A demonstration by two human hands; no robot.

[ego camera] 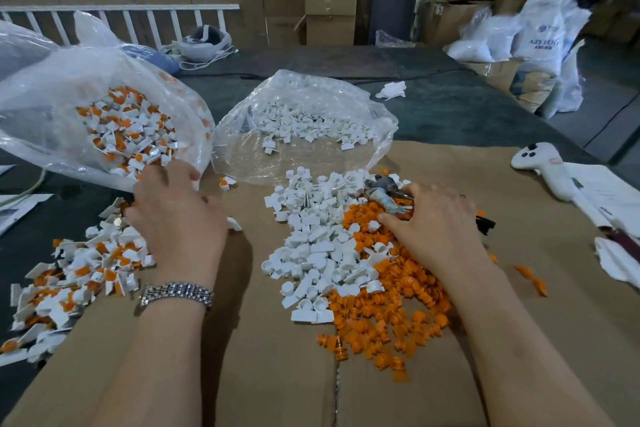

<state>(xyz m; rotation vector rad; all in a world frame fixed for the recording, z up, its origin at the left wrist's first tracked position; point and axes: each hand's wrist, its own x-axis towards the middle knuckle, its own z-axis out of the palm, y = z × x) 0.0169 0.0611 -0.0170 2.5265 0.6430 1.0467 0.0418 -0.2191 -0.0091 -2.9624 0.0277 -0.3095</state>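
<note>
Resting on the far end of the orange pieces, the right hand lies palm down with fingers spread and nearly straight, gripping nothing; its fingertips point away and to the left, close to a grey-blue object that I cannot identify. That orange heap sits on the cardboard sheet, right of its centre seam, with its long axis running from the sheet's far part toward the person. The white pieces form a parallel band touching the heap's left flank. The left hand, a wristwatch on its wrist, is at the sheet's left edge with fingers bent down over the mouth of a clear bag of white-and-orange pieces; the fingertips are hidden, so I cannot tell whether it holds anything. More mixed pieces spill just off the sheet's left edge. A second clear bag of white pieces lies at the sheet's far edge. Bare cardboard runs as a strip between the left hand and the white band, and widens right of the orange heap up to a white controller at the sheet's right edge.
</note>
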